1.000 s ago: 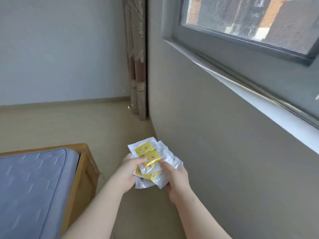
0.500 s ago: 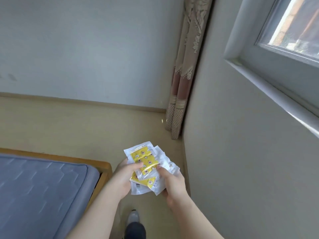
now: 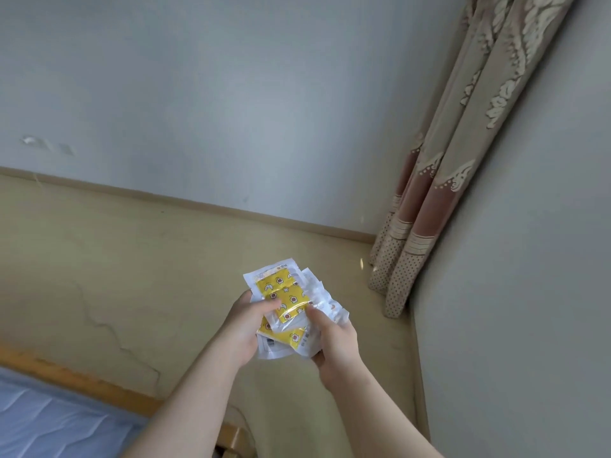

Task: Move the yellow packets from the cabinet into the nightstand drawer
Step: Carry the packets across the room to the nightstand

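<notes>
Head view: both hands [image 3: 244, 328] grip yellow packets [image 3: 287, 297].

Packets [image 3: 287, 300]: glossy clear plastic (crinkled); curtain [image 3: 443, 180]: woven cloth; bed frame [image 3: 99, 388]: wood; wall [image 3: 198, 94]: matt.

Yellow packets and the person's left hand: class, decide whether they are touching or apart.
Touching. The head view shows the left hand gripping the yellow packets, with its thumb lying across the front of the top one.

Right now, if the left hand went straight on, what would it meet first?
The left hand grips the yellow packets, so those; past them perhaps the wall by the curtain, depth unclear.
</notes>
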{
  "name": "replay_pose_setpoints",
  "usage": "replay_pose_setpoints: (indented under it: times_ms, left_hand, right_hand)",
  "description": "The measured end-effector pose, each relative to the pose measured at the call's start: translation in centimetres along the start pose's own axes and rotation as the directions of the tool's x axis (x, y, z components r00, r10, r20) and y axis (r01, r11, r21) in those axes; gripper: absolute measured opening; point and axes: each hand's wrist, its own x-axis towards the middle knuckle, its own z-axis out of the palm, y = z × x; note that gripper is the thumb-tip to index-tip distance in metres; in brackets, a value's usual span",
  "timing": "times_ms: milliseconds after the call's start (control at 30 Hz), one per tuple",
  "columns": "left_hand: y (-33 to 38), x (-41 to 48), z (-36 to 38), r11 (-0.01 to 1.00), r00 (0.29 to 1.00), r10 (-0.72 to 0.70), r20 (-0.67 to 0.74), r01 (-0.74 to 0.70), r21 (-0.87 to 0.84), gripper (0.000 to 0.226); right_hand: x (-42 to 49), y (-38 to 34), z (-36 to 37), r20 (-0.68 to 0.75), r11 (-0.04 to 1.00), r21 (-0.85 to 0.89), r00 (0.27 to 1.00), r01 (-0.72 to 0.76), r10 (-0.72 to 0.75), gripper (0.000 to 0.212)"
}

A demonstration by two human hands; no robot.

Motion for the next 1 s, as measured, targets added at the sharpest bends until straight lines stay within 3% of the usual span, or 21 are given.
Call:
replay_pose_setpoints:
  times_ms: [233,400,567,833,1000]
  left_hand:
    - [5.6,11.8,2.0,0.998,0.995,0.037,-0.089,-0.041,-0.049,0.021]
    - [10.6,20.8,6.0,0.981,0.983,0.088,-0.159,-0.114,-0.160,0.016]
    - [14.8,27.2,8.1,0.967,0.971,0.076,-0.229,-0.128,-0.221,0.026]
    - [19.4,35.2,5.5,0.943,0.913,0.031,-0.408,-0.162,-0.290,0.024]
    - [24.1,41.5,1.2,0.924,0.883,0.052,-0.466,-0.219,-0.313,0.019]
  right_hand:
    - [13.2,-5.7,4.0,0.091,0.997,-0.043,0.994,-0.060,0.064,0.021]
    - [24.4,-13.0,6.2,0.234,0.990,-0.137,0.970,-0.040,0.071,0.017]
    - [32.2,-17.9,8.7,0.359,0.982,-0.180,0.926,-0.050,0.113,0.016]
    - [41.9,-19.2,15.7,0.432,0.950,-0.268,0.862,-0.159,0.266,0.027]
    - [48.4,-19.4,23.5,0.490,0.940,-0.312,0.823,-0.141,0.286,0.022]
